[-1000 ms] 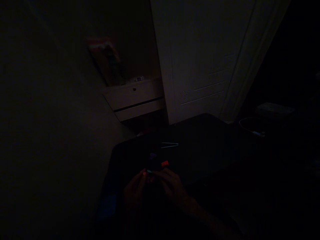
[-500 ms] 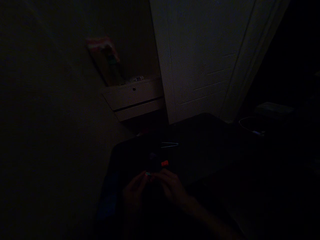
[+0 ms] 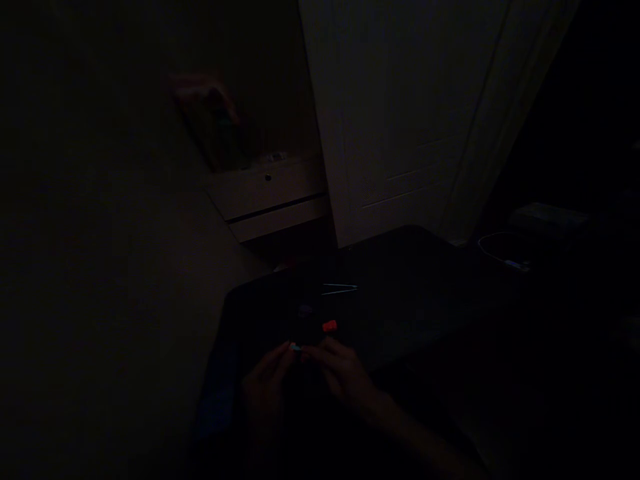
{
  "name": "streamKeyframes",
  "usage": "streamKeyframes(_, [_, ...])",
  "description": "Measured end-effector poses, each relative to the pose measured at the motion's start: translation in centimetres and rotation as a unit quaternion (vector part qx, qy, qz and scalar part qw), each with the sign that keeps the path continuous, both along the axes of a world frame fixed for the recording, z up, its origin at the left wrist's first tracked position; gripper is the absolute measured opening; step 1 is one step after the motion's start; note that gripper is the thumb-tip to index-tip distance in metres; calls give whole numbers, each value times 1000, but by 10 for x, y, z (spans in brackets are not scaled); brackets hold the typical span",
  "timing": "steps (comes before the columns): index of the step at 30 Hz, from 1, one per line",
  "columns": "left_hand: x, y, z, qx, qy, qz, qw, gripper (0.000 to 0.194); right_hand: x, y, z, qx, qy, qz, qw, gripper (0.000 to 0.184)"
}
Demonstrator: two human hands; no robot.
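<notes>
The scene is very dark. My left hand point(image 3: 269, 375) is closed in a pinch on a tiny pale, bluish-white piece point(image 3: 295, 347) too small to name. From the other side, the fingertips of my right hand point(image 3: 343, 371) come together at the same piece; what they hold is hidden in shadow. Just beyond the right hand lies a small orange-red block point(image 3: 329, 326) on the dark table. A dim dark object point(image 3: 305, 311) sits to its left. Farther back rest metal tweezers point(image 3: 340, 289), their two arms apart.
The dark table point(image 3: 400, 280) reaches back towards a pale door point(image 3: 400, 133). At the back left stands a drawer unit point(image 3: 280, 200) with small items on top. Something blue point(image 3: 215, 400) lies at the left edge. A thin cable point(image 3: 487, 250) curves at the right.
My left hand has shifted slightly left, and a little more of the pale piece shows between the fingers. The picture is darker. The block and tweezers lie where they were.
</notes>
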State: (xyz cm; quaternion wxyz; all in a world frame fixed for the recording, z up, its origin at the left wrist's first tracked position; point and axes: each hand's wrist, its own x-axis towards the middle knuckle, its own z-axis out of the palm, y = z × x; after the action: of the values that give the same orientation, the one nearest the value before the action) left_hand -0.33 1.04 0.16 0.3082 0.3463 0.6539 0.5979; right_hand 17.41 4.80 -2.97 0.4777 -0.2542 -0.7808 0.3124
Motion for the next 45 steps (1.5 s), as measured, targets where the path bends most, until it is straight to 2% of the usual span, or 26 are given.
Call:
streamKeyframes(8, [-2, 1, 0, 14, 27, -48, 998, 33, 2, 1, 0, 22, -10, 1, 1000, 59])
streamKeyframes(18, [0, -1, 7, 11, 63, -48, 997, 33, 1, 0, -1, 25, -19, -22, 999, 62])
streamKeyframes(24, [-1, -2, 3, 18, 65, -56, 996, 31, -2, 1, -4, 3, -7, -20, 1000, 61])
streamKeyframes(35, [-7, -1, -4, 17, 71, -46, 996, 29, 0, 1, 6, -27, 9, 16, 999, 48])
streamKeyframes(40, [-6, -2, -4, 17, 60, -52, 997, 31, -1, 0, 5, -37, 12, 18, 999, 47])
streamKeyframes(45, [-3, -2, 1, -3, 25, -29, 999, 38, -1, 1, 0, -19, 0, 15, 1000, 52])
